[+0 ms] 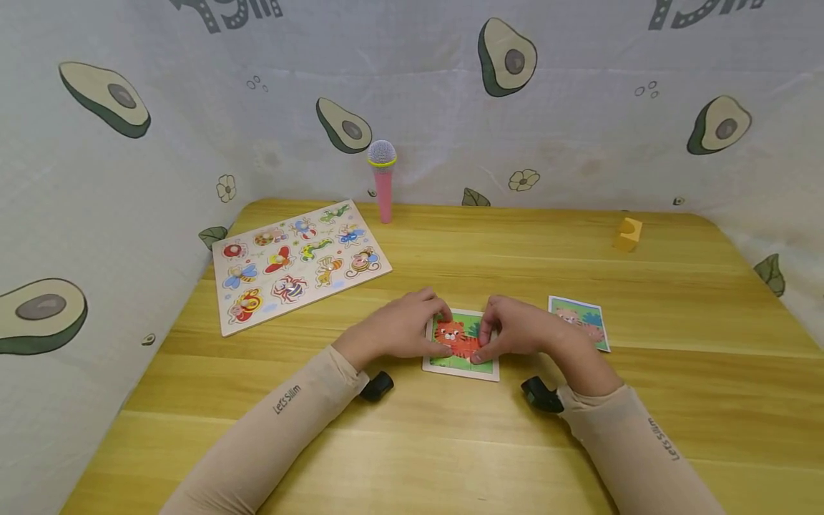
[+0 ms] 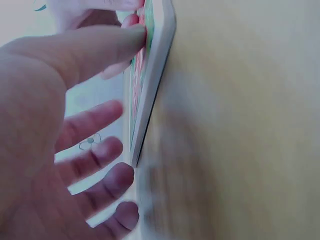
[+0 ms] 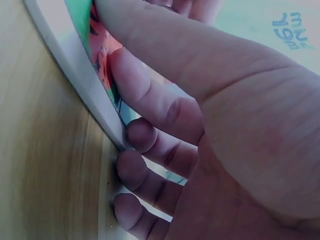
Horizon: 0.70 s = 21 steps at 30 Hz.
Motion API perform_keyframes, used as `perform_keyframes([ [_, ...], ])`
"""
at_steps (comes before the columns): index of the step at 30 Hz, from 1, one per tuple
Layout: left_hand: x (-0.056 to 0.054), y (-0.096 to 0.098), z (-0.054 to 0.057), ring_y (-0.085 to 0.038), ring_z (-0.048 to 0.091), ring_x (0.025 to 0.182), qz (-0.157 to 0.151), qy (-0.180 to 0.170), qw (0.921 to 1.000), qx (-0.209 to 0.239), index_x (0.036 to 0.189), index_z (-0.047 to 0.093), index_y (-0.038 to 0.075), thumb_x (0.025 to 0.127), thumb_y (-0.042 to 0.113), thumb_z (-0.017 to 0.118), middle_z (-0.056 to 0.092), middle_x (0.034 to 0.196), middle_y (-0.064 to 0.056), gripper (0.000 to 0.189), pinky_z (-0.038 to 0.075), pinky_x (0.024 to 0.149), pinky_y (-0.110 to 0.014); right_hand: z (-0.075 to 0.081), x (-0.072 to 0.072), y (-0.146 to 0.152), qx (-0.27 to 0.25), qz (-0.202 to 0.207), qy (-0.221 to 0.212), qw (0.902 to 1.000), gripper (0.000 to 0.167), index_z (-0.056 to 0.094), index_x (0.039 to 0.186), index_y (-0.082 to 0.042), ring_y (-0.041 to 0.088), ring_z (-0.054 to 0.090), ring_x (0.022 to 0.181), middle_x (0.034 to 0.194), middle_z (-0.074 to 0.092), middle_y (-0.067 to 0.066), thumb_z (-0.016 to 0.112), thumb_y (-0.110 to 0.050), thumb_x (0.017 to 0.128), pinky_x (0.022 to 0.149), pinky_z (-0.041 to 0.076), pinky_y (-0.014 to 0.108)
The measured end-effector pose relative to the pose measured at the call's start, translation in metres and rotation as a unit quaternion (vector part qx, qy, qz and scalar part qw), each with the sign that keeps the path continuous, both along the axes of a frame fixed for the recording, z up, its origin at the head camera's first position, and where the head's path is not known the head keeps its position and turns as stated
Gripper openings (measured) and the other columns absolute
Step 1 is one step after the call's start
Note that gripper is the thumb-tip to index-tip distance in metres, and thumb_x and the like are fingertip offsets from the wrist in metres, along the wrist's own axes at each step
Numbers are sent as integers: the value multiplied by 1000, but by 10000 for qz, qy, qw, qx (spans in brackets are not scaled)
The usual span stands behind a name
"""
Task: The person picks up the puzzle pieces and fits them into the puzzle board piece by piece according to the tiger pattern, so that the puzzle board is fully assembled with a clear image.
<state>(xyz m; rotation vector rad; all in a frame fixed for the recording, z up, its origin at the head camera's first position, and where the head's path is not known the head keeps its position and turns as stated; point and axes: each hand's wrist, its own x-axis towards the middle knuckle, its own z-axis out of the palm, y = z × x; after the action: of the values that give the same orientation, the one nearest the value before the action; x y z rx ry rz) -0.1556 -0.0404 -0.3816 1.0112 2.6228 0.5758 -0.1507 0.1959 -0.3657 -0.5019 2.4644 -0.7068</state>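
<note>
A small square jigsaw puzzle with a red-orange tiger [image 1: 449, 333] on green lies in a pale frame [image 1: 460, 373] on the table. My left hand [image 1: 400, 327] is at its left side. In the left wrist view the left thumb [image 2: 112, 47] presses on the picture, while the other fingers spread loosely beside the frame. From the right, my right hand [image 1: 523, 327] reaches over the puzzle, its thumb and index finger [image 3: 131, 77] touching the tiger picture. Its remaining fingers bend loosely at the frame's edge. Part of the picture is hidden beneath both hands.
A picture card [image 1: 597, 327] lies to the right, partly behind the right wrist. At the back left is a wooden insect peg board [image 1: 302, 290], with a pink toy microphone [image 1: 383, 189] standing behind it. A yellow block [image 1: 628, 234] sits at the back right.
</note>
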Motion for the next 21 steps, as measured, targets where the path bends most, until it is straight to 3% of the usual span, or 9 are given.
perform_keyframes([
  [4, 0, 0, -1, -22, 46, 123, -6, 65, 10000, -2, 140, 55, 18, 85, 50, 77, 49, 134, -1, 67, 35, 107, -43, 0, 1, 0, 33, -27, 57, 10000, 30, 67, 73, -13, 22, 47, 83, 93, 49, 5, 89, -33, 77, 71, 39, 35],
  [8, -5, -6, -2, -24, 41, 130, -237, 16, 9997, -34, 145, 51, 15, 84, 52, 77, 48, 140, -1, 75, 30, 111, -45, 1, 1, 5, -155, 226, 174, 9995, 25, 68, 77, -14, 21, 47, 82, 92, 51, 4, 87, -28, 80, 71, 41, 35],
  [11, -10, -12, -3, -23, 37, 134, -372, -268, 9989, 104, 147, 49, 14, 83, 48, 79, 44, 144, -2, 79, 28, 112, -42, 2, 0, 10, -290, 365, 173, 9988, 19, 69, 82, -14, 21, 47, 82, 93, 53, 4, 85, -24, 83, 71, 41, 35],
  [16, -15, -20, -3, -21, 33, 136, -355, -826, 9955, 300, 150, 48, 17, 81, 42, 84, 39, 148, 0, 82, 28, 113, -38, 4, -2, 15, -319, 230, 4, 9992, 21, 68, 91, -11, 22, 48, 84, 94, 54, 5, 85, -20, 83, 72, 42, 35],
  [21, -16, -22, -3, -21, 32, 135, -280, -989, 9939, 408, 149, 49, 18, 80, 42, 85, 38, 147, 0, 81, 29, 112, -38, 3, -5, 15, -388, 150, -77, 9991, 27, 66, 97, -8, 23, 48, 85, 94, 55, 6, 86, -17, 81, 74, 44, 35],
])
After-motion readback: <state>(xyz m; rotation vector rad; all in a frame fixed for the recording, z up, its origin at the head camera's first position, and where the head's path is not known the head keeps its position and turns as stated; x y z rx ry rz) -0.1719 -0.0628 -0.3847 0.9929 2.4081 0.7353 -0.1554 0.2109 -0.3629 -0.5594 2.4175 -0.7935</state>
